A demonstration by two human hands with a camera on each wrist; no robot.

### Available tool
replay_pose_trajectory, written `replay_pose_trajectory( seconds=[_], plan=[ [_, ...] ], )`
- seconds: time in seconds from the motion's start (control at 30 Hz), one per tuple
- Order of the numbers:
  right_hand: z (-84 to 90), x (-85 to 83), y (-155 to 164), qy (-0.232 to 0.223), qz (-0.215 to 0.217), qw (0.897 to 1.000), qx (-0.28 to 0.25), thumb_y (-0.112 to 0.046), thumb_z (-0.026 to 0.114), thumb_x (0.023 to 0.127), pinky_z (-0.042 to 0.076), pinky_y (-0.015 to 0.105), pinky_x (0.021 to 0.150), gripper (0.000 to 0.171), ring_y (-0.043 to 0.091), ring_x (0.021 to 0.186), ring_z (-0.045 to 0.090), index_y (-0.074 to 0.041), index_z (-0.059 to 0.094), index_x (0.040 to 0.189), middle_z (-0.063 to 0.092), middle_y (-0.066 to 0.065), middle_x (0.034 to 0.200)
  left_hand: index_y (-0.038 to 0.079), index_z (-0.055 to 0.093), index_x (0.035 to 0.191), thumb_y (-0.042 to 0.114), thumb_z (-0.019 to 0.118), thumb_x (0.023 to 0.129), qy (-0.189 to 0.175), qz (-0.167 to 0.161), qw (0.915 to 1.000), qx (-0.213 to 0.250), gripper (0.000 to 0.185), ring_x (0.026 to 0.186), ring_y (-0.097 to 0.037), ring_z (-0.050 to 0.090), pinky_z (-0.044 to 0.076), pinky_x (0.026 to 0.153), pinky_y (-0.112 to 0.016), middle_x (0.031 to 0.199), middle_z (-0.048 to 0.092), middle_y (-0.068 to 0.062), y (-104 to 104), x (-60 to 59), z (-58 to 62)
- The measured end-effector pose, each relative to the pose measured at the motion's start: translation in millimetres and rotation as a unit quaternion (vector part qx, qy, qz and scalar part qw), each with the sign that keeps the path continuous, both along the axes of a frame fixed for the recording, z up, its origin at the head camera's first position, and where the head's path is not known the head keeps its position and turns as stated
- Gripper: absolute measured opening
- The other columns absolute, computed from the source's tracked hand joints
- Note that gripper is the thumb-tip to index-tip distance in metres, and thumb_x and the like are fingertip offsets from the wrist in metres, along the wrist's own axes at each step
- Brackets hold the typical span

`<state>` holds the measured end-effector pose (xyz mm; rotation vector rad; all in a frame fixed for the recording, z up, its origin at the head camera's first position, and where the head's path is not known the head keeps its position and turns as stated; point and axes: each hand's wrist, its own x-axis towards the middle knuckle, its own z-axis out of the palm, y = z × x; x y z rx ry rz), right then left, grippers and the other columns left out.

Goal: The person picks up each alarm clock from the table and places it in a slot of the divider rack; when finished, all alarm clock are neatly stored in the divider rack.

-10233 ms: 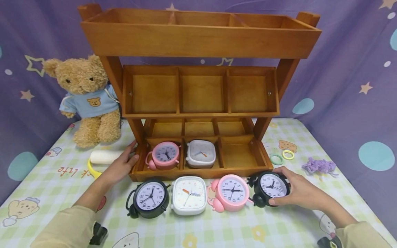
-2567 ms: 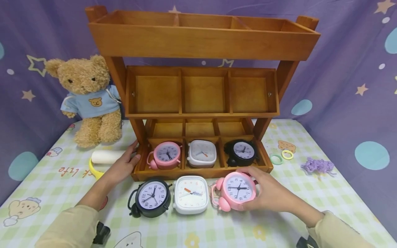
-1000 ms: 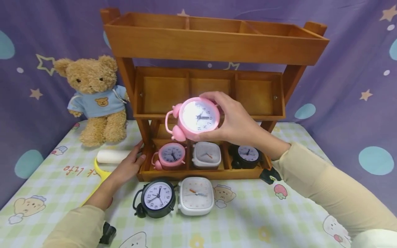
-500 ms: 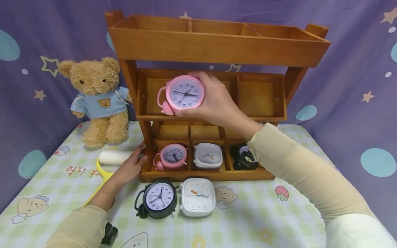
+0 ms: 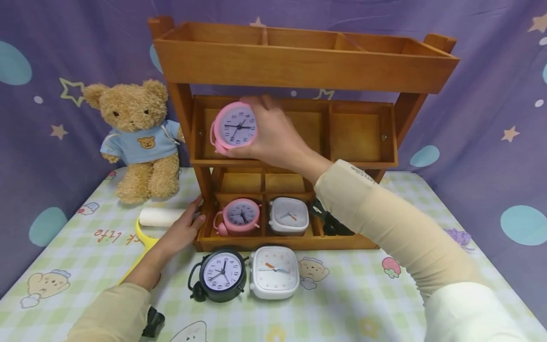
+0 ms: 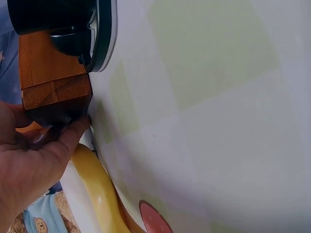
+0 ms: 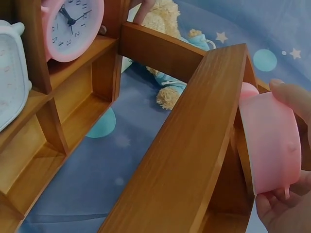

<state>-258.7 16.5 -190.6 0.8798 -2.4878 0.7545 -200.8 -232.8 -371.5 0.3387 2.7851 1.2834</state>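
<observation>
Your right fingers (image 5: 260, 107) are curled around the pink alarm clock (image 5: 232, 127), with the thumb under it, so the dial faces you while you hold it at the left compartment of the middle shelf (image 5: 295, 161). Your right hand (image 5: 267, 135) grips it by the rim, which leaves the back free to go in first. Your left hand (image 5: 181, 230) lies with relaxed fingers against the left end of the wooden rack (image 5: 299, 66) and holds nothing; it seems to steady the rack. On the tablecloth (image 5: 342, 304) just in front stand a black clock (image 5: 222, 274) and a white clock (image 5: 274, 271), side by side.
</observation>
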Motion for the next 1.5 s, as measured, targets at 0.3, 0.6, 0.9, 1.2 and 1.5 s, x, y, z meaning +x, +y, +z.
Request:
replay_pose_trajectory(
  seconds=[0.3,0.6,0.9,1.2,1.5],
  plan=[
    [0.4,-5.6,-17.4,0.004,-0.041,0.998,0.054,-0.057,0.091,0.068,0.031,0.037,0.112,0.104,0.02,0.122,0.049,-0.011,0.043,0.149,0.052,0.007,0.133,-0.011,0.01,0.157,0.008,0.041,0.108,0.001,0.0,1.0,-0.001,0.061,0.141,-0.057,0.027,0.019,0.116,-0.066,0.151,0.028,-0.044,-0.5,-0.5,-0.6],
    [-0.5,-11.9,-26.6,-0.008,-0.075,0.995,0.063,-0.059,0.089,0.068,0.028,0.039,0.106,0.103,0.02,0.125,0.048,-0.014,0.043,0.149,0.052,0.005,0.137,-0.008,0.009,0.159,0.011,0.04,0.109,-0.01,0.003,0.9999,-0.004,0.062,0.143,-0.056,0.024,0.017,0.117,-0.065,0.153,0.026,-0.042,0.0,-0.2,-0.8],
    [6.8,-12.8,-28.3,-0.034,-0.09,0.991,0.098,-0.06,0.087,0.071,0.025,0.043,0.106,0.103,0.021,0.129,0.046,-0.015,0.04,0.151,0.051,0.004,0.141,-0.008,0.008,0.159,0.011,0.04,0.109,-0.012,0.002,0.9999,-0.004,0.062,0.144,-0.056,0.023,0.016,0.117,-0.065,0.154,0.025,-0.042,-0.4,-0.5,0.4],
    [6.0,-13.3,-28.1,-0.037,-0.104,0.986,0.125,-0.056,0.089,0.071,0.024,0.046,0.107,0.098,0.02,0.131,0.043,-0.017,0.042,0.148,0.051,0.002,0.14,-0.009,0.009,0.159,0.011,0.04,0.109,-0.009,0.003,0.9999,-0.004,0.062,0.143,-0.056,0.025,0.017,0.116,-0.065,0.153,0.027,-0.042,-1.1,0.5,-1.2],
    [4.9,-15.6,-26.2,-0.045,-0.106,0.983,0.14,-0.054,0.09,0.07,0.024,0.048,0.109,0.095,0.021,0.132,0.041,-0.017,0.044,0.145,0.049,0.002,0.139,-0.009,0.01,0.159,0.011,0.041,0.109,-0.005,0.002,1.0,-0.008,0.062,0.143,-0.056,0.026,0.018,0.116,-0.065,0.152,0.028,-0.042,-1.5,-0.1,-2.1]
  ],
)
